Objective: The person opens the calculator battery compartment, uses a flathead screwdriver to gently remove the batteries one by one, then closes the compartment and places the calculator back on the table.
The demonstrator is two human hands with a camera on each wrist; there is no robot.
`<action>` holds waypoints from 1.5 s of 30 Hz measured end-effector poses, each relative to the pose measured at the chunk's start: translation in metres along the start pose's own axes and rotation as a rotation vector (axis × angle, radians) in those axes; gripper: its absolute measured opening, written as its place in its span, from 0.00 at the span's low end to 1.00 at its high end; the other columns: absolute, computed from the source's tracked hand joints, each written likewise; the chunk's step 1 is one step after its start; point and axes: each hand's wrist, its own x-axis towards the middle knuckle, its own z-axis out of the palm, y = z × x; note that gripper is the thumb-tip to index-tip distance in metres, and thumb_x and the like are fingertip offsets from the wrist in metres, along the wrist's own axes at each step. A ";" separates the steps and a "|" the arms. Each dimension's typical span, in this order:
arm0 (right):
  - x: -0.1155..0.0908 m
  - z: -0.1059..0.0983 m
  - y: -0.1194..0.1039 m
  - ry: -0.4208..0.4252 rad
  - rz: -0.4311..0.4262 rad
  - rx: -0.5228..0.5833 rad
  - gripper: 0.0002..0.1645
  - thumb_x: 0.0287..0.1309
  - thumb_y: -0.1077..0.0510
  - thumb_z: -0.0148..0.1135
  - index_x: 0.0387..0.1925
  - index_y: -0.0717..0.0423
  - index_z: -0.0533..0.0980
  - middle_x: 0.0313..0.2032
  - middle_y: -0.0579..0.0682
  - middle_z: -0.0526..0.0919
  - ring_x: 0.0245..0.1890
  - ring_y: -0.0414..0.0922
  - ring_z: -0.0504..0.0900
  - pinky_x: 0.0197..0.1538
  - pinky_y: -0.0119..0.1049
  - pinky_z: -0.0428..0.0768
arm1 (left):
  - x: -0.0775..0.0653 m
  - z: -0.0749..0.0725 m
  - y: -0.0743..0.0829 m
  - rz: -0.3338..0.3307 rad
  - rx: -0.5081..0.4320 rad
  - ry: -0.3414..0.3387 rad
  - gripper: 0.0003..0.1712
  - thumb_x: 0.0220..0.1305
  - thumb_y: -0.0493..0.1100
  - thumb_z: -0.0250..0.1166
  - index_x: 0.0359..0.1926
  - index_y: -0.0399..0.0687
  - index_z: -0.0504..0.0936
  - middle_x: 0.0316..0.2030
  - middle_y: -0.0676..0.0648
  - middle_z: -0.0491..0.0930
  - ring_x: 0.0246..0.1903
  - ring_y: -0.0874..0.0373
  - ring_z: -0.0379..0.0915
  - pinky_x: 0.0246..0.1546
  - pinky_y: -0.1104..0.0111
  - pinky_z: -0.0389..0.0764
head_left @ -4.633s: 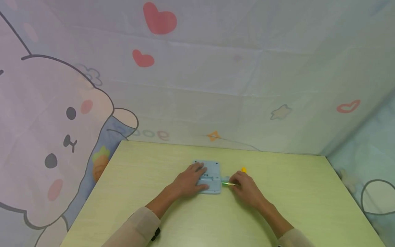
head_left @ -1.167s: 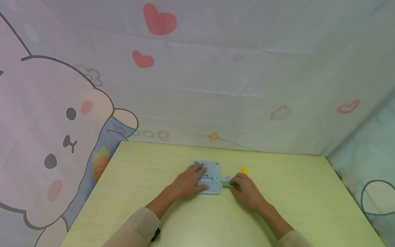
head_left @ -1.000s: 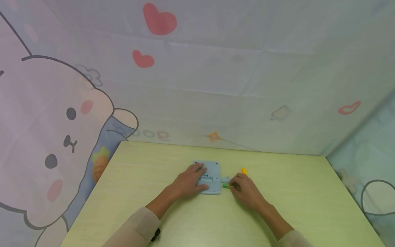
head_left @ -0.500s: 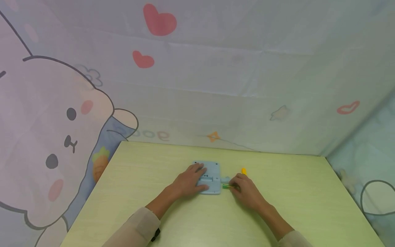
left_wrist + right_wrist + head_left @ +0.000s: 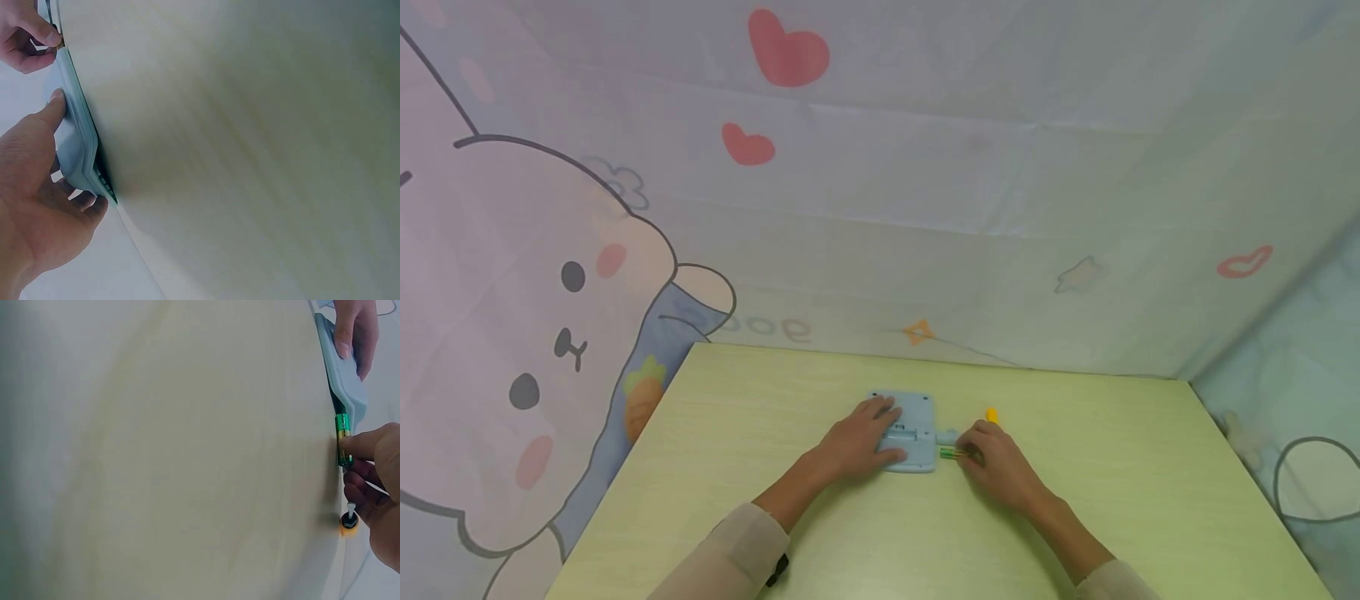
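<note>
A light blue calculator (image 5: 917, 412) lies back up, with its battery slot (image 5: 901, 434) uncovered. My left hand (image 5: 857, 442) rests across its left part, fingers spread over the back and thumb near the front edge; the left wrist view shows the little finger by its corner. Just right of the calculator, my right hand (image 5: 996, 458) pinches a green and gold battery (image 5: 343, 439) between thumb and fingers, low over the table. A small light blue strip, like a battery cover (image 5: 947, 437), lies between the calculator and the right fingertips, partly hidden.
Behind the right hand lies a thing with a yellow-orange end (image 5: 992, 415); in the right wrist view its black collar and pale tip (image 5: 351, 511) show. The pale green table (image 5: 775, 379) meets a printed cloth (image 5: 880, 275) at its back edge.
Over the last few seconds the battery has shifted slightly nearer the table's front and now shows more green. The right hand moved a little with it. Left hand and calculator have stayed put.
</note>
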 end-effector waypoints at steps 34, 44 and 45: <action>0.014 -0.016 -0.006 -0.055 0.015 0.032 0.11 0.60 0.65 0.77 0.44 0.61 0.86 0.41 0.50 0.84 0.44 0.48 0.82 0.47 0.42 0.83 | -0.003 -0.003 0.004 -0.008 -0.018 -0.011 0.43 0.75 0.64 0.63 0.81 0.48 0.66 0.81 0.44 0.58 0.81 0.45 0.51 0.67 0.46 0.74; 0.023 -0.019 -0.003 -0.056 -0.002 0.011 0.11 0.62 0.64 0.76 0.45 0.62 0.86 0.42 0.51 0.84 0.45 0.49 0.82 0.48 0.46 0.83 | -0.001 -0.001 0.001 -0.014 -0.001 -0.009 0.44 0.75 0.66 0.62 0.81 0.50 0.65 0.82 0.46 0.58 0.81 0.47 0.50 0.67 0.46 0.75; 0.024 -0.019 -0.002 -0.061 -0.001 0.008 0.11 0.62 0.64 0.76 0.45 0.61 0.86 0.42 0.51 0.84 0.45 0.49 0.82 0.48 0.46 0.83 | -0.001 -0.001 0.001 -0.014 -0.004 -0.009 0.44 0.75 0.66 0.62 0.81 0.50 0.66 0.82 0.46 0.58 0.81 0.47 0.50 0.67 0.46 0.75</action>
